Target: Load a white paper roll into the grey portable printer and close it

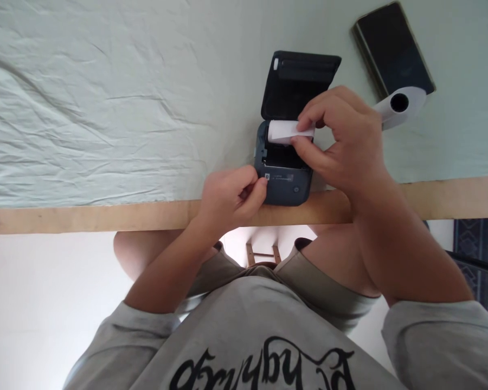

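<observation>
A small dark blue thermal printer [282, 188] lies near the table's front edge, its black lid [295, 84] swung up and away from me. Inside its bay sits a white paper roll [282, 131], with the right part behind my fingers. My right hand [345, 138] pinches the roll's paper between thumb and forefinger. At the printer's left front corner, my left hand [233, 195] is closed, with thumb and forefinger touching its side; the other fingers are curled under.
Beyond my right hand, a second white paper roll [415, 100] with a dark core stands against a dark phone in a case [394, 49]. A wrinkled pale green cloth [106, 108] covers the table up to its wooden edge [85, 218].
</observation>
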